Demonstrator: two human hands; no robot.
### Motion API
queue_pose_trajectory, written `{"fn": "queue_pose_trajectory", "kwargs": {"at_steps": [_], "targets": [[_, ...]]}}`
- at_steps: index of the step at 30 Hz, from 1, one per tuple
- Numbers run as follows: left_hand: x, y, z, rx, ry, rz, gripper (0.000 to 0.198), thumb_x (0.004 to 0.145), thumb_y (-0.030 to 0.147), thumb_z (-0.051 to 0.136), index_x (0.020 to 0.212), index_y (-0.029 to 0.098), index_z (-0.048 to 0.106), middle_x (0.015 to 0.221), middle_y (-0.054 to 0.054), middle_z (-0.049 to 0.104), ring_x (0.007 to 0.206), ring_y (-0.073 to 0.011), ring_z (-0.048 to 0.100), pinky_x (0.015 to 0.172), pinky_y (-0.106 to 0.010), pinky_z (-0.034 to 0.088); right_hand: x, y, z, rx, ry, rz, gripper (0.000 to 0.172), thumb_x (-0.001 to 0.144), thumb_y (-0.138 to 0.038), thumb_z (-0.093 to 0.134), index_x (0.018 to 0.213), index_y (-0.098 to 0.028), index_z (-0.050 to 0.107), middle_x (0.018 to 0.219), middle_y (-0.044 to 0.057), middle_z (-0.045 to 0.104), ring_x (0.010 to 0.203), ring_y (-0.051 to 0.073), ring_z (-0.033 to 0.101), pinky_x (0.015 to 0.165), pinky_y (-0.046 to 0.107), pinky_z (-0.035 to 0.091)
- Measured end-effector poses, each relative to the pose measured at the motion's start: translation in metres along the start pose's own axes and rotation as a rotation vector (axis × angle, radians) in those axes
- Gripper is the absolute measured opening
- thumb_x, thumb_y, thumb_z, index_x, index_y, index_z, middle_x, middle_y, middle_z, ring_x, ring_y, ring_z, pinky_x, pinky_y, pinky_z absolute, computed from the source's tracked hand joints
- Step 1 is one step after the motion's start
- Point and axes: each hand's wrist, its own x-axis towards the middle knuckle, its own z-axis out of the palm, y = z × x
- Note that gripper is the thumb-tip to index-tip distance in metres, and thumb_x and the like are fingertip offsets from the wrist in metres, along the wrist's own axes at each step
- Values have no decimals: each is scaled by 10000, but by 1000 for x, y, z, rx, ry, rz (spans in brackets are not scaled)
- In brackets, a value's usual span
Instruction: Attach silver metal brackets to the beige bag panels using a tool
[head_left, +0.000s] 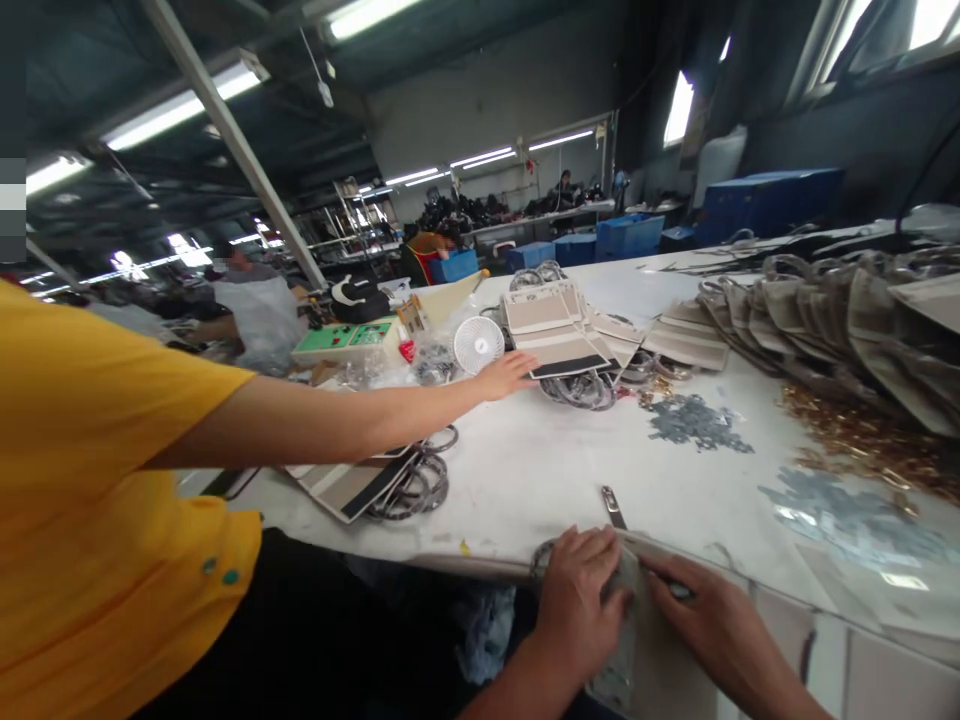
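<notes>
Beige piece at the near edge of the worktop, two hands upon it

Left hand: fingers bent together and thumb opposed, closed on the beige piece. Right hand: fingers stretched over the same piece, just beside the left; whether it grips or only presses, cannot tell.

Dark tab, with metal fitting: one, just beyond the left hand, pointing away from the near edge.

Panel stack, beige with dark bands: at the near edge, left part, dark ring handles beside it.

Small fittings, loose, right part: pale grey heap; gold-coloured heap; darker grey heap, nearer the middle.

Handled beige pieces: a row, leaning, toward the far right corner.

Second panel stack: toward the far edge. A co-worker's hand, yellow sleeve, reaches its left side, fingers extended; contact cannot be told.

White round fan: beside that stack.

Blue bins: several, beyond the far edge.
</notes>
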Motion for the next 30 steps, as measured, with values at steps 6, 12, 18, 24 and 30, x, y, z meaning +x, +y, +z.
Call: {"fn": "queue_pose_trajectory", "kwargs": {"at_steps": [6,12,18,24,30], "targets": [[-2,0,-3,58,-22,35,561,851,188,702,1403,270,640,1488,-40,621,1343,-285,597,1221,-577,427,4,5,6,13,-19,-23,364,854,-395,574,1079,-276,835,1200,50,790,1151,317,722,1079,388,531],[0,-11,0,93,-18,87,609,805,177,739,1399,277,645,1464,-54,639,1320,-313,625,1185,-607,463,5,-8,2,67,-44,-62,342,843,-368,548,996,-261,834,1163,66,801,1150,308,724,1077,370,516],[4,-8,2,57,54,16,677,720,94,810,1352,293,672,1389,-46,695,1275,-294,662,1166,-597,484,11,-29,-27,80,-41,-39,370,854,-439,557,1072,-234,775,964,58,810,931,280,751,868,352,566],[10,4,-7,58,32,-31,659,730,98,824,1347,269,666,1444,-73,653,1331,-288,620,1189,-600,449,29,-40,-34,26,-167,70,281,822,-302,605,971,-228,831,1005,43,823,993,275,748,892,330,532],[11,4,-7,62,5,-51,644,731,118,840,1342,236,676,1453,-89,645,1346,-294,605,1207,-589,431,31,-46,-32,7,-192,82,280,845,-296,601,986,-249,839,992,22,825,975,255,751,877,306,516]]}}
